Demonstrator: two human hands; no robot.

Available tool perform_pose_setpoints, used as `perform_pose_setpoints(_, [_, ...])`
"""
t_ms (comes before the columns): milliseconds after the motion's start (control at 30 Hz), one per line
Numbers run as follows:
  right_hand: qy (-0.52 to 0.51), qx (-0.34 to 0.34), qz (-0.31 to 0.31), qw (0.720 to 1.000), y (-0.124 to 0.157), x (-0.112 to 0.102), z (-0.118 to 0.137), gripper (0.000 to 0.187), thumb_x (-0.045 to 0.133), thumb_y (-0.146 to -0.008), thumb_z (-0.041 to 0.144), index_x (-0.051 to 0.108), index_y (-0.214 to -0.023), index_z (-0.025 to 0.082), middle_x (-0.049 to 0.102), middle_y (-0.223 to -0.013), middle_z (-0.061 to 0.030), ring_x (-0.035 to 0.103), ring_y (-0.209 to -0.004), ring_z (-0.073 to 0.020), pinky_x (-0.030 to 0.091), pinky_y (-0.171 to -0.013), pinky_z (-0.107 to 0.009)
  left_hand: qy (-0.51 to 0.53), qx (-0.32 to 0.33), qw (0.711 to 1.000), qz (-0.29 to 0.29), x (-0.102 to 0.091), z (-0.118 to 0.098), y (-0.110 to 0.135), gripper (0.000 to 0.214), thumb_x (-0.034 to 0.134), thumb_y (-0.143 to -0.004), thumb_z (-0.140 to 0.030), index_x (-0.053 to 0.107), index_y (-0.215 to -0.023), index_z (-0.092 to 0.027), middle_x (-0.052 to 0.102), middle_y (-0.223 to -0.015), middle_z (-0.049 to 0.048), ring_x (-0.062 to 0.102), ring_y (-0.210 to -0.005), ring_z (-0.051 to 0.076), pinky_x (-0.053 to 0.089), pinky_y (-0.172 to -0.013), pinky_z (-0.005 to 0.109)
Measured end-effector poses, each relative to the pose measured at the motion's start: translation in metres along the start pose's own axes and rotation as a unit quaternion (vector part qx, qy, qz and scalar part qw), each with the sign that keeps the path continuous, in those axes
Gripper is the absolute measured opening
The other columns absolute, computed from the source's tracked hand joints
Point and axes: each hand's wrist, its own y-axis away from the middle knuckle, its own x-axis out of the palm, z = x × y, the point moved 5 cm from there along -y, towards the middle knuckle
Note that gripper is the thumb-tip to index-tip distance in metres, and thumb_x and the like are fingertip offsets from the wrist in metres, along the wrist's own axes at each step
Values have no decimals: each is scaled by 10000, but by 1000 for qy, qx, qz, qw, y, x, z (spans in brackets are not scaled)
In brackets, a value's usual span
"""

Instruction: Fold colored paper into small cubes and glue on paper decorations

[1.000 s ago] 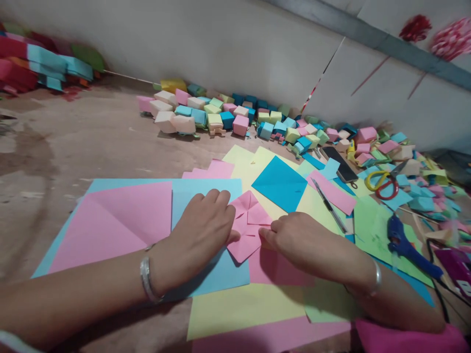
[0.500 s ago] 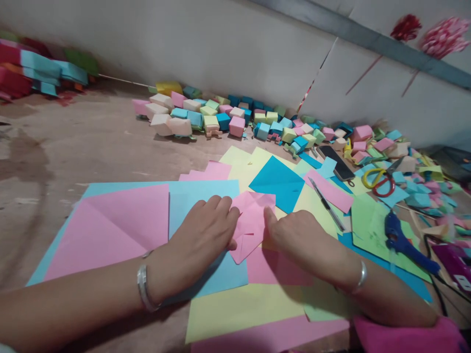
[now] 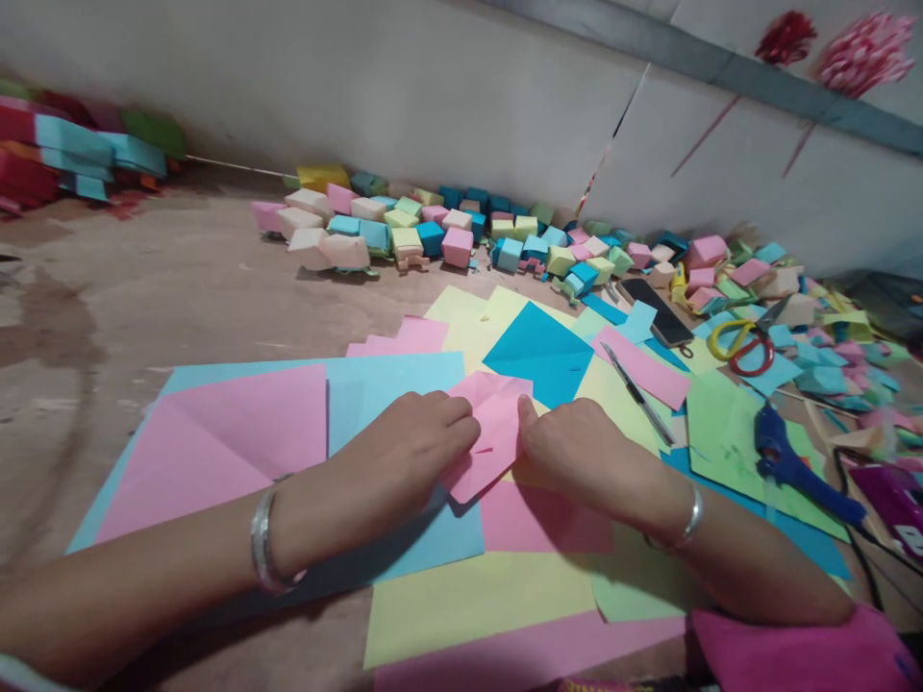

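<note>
A small folded piece of pink paper (image 3: 497, 423) with a short slit lies between my two hands, over the larger coloured sheets. My left hand (image 3: 425, 437) is closed on its left edge, fingers curled and the thumb partly hidden. At its right edge, my right hand (image 3: 577, 444) has the thumb pressed along the paper and the other fingers curled under, mostly out of sight. A blue paper square (image 3: 537, 351) lies just beyond the folded piece. To the left, a big creased pink sheet (image 3: 237, 437) rests on a light blue sheet (image 3: 389, 370).
A craft knife (image 3: 638, 394), scissors (image 3: 742, 346), a phone (image 3: 656, 312) and a blue glue gun (image 3: 800, 471) lie to the right. Several small folded paper boxes (image 3: 458, 247) line the wall. A green sheet (image 3: 728, 447) lies under the glue gun.
My left hand has shifted slightly right over the pink paper, its fingers more curled. My right hand stays at the right edge. The view has moved slightly.
</note>
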Motion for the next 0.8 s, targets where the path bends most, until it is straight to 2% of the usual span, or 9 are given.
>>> perform_pose_setpoints(133, [-7, -4, -9, 1000, 1, 3, -1, 378, 463, -738, 55, 624, -1079, 30, 537, -509, -41, 329, -383, -92, 172, -461, -285, 18, 23, 1000, -7, -9, 0, 0, 278, 377, -834, 31, 572, -871, -164, 578, -900, 47, 483, -798, 170, 373, -710, 300])
perform_pose_setpoints(233, [-16, -5, -8, 1000, -1, 6, -1, 387, 478, -730, 59, 619, -1088, 23, 519, -502, -28, 302, -380, -83, 164, -458, -281, 11, 44, 999, 1, -5, 1, -2, 298, 399, -854, 11, 602, -951, -183, 600, -957, 49, 508, -854, 177, 375, -748, 311])
perform_pose_setpoints(333, [-27, 3, -13, 1000, -3, 11, 0, 417, 476, -742, 70, 607, -1135, 14, 505, -500, -17, 273, -382, -73, 161, -463, -278, -23, 42, 999, 22, 6, 3, -7, 200, 461, -883, -51, 614, -861, -178, 598, -892, 47, 501, -806, 182, 362, -700, 316])
perform_pose_setpoints(467, [-38, 6, -21, 999, -4, 13, -1, 328, 476, -749, 81, 659, -1016, 31, 468, -479, -9, 227, -391, -64, 159, -464, -276, -68, 30, 997, 29, 13, 4, -13, 181, 497, -888, -76, 597, -764, -163, 590, -818, 49, 475, -722, 179, 333, -637, 316])
perform_pose_setpoints(533, [-40, 3, -19, 999, -4, 12, -1, 332, 478, -749, 73, 663, -1020, 25, 471, -485, -14, 233, -390, -63, 160, -463, -277, -78, 40, 996, 21, 13, 3, -13, 193, 493, -891, -75, 591, -750, -164, 592, -807, 47, 470, -709, 177, 329, -630, 316])
perform_pose_setpoints(700, [-37, -6, -9, 999, -1, 7, 0, 492, 483, -753, 49, 578, -1231, -21, 499, -487, -34, 280, -396, -79, 177, -477, -285, -89, 62, 994, 6, -3, 0, -6, 192, 476, -896, -66, 587, -799, -188, 609, -836, 37, 504, -789, 193, 356, -684, 333])
perform_pose_setpoints(800, [-49, -6, -10, 999, -1, 7, 1, 456, 494, -763, 60, 607, -1199, -9, 536, -512, -72, 313, -403, -90, 189, -485, -292, -104, 59, 993, 15, -17, -7, 8, 214, 482, -871, -42, 590, -803, -213, 616, -809, 18, 512, -766, 192, 360, -682, 340])
